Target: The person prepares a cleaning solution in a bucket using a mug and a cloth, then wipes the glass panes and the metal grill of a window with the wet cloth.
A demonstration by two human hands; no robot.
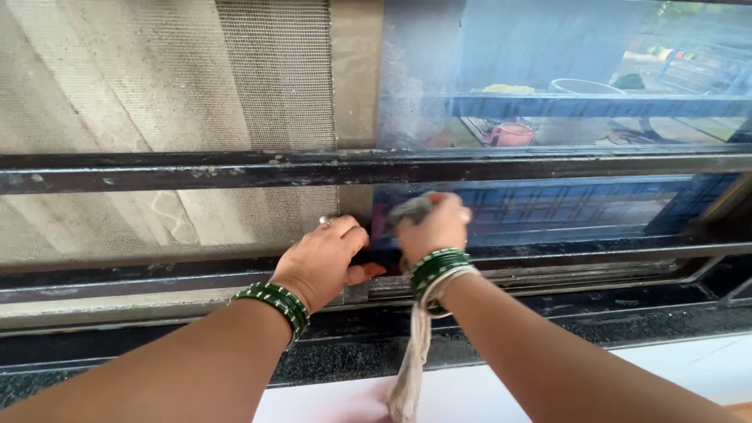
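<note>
Sill: a pale ledge (pixel 674 368) lies nearest, with a dark speckled stone strip (pixel 548 325) just beyond it.
Cloth: a beige rag (pixel 413 356) hangs from the right hand down across the wrist and over the ledge; its upper end is bunched at the fingers, against the glass.
Right hand: the right hand (pixel 432 227) is closed on the bunched rag and pressed to the lower part of the window pane, just right of the frame post. Green bangles (pixel 437 268) circle the wrist.
Left hand: the left hand (pixel 323 261) rests just beside the right one, fingers curled over the bottom edge of the frame, thumb pointing right. It grips the frame, not the rag. A ring shows on one finger, and green bangles (pixel 276 301) sit on that wrist too.
Window track: a metal rail (pixel 564 270) runs left to right under both hands.
Bar: a dark horizontal bar (pixel 196 171) crosses the whole window above the hands.
Mesh: a dusty insect screen (pixel 157 86) fills the left half.
Glass: the pane (pixel 564 70) on the right is smeared; a pink pot (pixel 513 135) shows far outside.
</note>
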